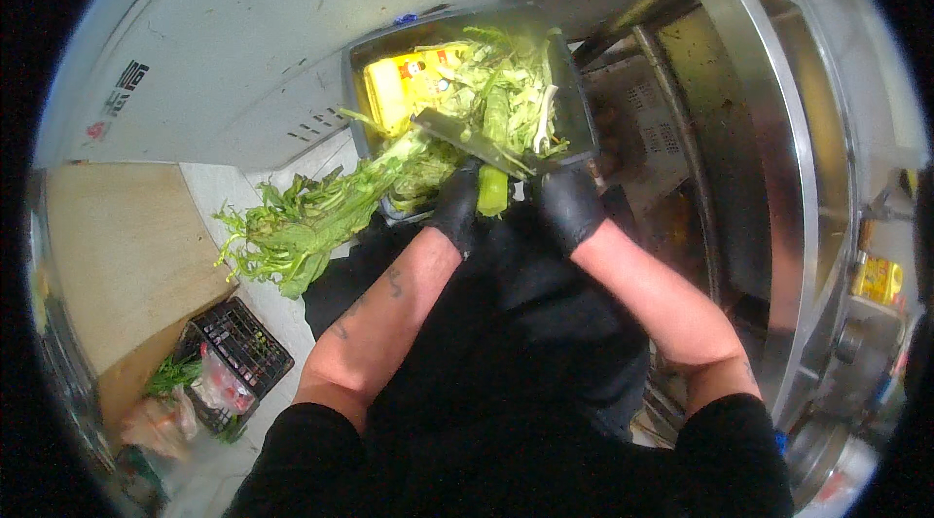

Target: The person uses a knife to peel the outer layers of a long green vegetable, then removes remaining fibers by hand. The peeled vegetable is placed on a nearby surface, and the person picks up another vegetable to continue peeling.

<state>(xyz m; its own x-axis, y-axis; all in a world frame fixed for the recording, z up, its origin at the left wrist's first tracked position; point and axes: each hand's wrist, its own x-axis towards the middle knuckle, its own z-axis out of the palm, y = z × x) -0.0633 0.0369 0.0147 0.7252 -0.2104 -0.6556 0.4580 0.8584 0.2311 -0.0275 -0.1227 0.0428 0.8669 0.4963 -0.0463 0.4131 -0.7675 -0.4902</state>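
Both of my hands wear black gloves over a grey plastic bin. My left hand grips a green vegetable stalk, likely stem lettuce, whose pale cut end points toward me. In my right hand is a kitchen knife with a broad blade, slanting up and left across the stalk. Leaf and peel trimmings fill much of the bin, beside a yellow printed package. A long bunch of leafy green tops hangs over the bin's left side. My fingers are partly hidden behind the gloves' backs.
A pale appliance panel rises behind the bin. To the right stands a steel-framed unit with a pipe. A black plastic crate with bags and greens lies at lower left, by a tan board-like surface.
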